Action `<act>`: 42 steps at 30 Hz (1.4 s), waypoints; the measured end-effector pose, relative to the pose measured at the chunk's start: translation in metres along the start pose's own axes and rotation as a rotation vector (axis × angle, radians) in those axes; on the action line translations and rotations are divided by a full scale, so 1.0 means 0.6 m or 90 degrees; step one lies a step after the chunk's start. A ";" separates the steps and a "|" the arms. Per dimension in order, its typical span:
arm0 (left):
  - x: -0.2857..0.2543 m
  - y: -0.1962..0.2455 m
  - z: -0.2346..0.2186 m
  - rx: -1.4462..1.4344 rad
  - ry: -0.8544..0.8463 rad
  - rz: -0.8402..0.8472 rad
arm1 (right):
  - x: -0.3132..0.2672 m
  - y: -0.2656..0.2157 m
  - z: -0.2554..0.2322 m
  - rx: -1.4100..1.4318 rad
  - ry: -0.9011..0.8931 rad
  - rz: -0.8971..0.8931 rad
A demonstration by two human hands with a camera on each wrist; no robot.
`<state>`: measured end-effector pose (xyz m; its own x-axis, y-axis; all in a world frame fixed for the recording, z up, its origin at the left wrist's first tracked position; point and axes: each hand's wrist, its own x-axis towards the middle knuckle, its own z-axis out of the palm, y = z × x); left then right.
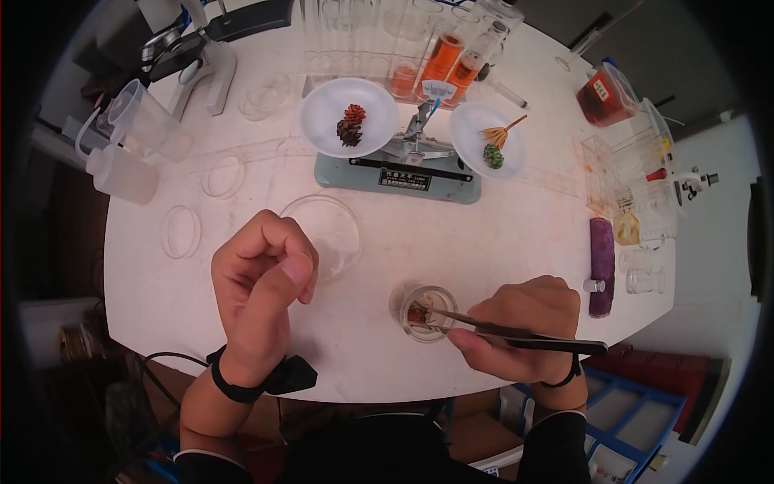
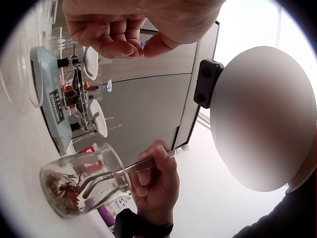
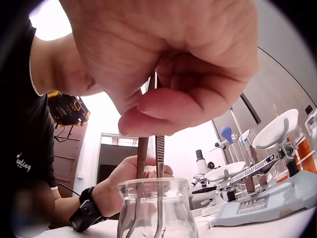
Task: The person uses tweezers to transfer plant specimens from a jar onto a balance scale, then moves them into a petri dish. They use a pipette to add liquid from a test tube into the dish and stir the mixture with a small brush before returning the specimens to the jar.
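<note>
My right hand [image 1: 524, 327] holds a pair of metal tweezers [image 1: 548, 340] between thumb and fingers. Their tips reach down through the mouth of a small glass jar [image 2: 106, 191], with a slight gap between the two arms. Reddish-brown and pale dried bits [image 2: 67, 193] lie at the jar's bottom, and the tweezer tips are among them in the left wrist view. To the left of the jar, my left hand [image 1: 270, 278] is raised over the table, its fingers curled and thumb bent in, nothing showing in its grasp. A clear glass dish [image 1: 343, 242] lies partly behind it.
A pan balance [image 1: 339, 173] stands behind, with dark cones on its left plate [image 1: 314, 121] and a green cone and tan sprig on its right plate [image 1: 459, 133]. Test tubes and orange liquid bottles [image 1: 443, 56] are behind it. A purple roll [image 1: 601, 250] lies right; plastic bottles [image 1: 121, 173] stand left.
</note>
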<state>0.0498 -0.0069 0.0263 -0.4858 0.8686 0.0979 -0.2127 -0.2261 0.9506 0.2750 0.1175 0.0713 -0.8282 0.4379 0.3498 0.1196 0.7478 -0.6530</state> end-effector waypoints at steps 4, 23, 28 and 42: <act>0.000 0.000 0.000 0.002 0.001 -0.001 | -0.002 0.005 0.008 -0.008 -0.030 -0.005; 0.000 0.000 0.009 0.047 0.014 0.005 | -0.012 0.017 -0.024 0.331 0.179 0.268; 0.000 -0.002 0.007 0.045 0.009 0.011 | -0.015 0.017 -0.028 0.332 0.188 0.253; -0.001 0.000 0.001 -0.012 -0.005 0.001 | -0.009 0.022 -0.029 0.392 0.192 0.300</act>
<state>0.0508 -0.0073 0.0267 -0.4792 0.8718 0.1021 -0.2274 -0.2357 0.9448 0.2907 0.1336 0.0722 -0.5737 0.8172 0.0552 0.0240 0.0842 -0.9962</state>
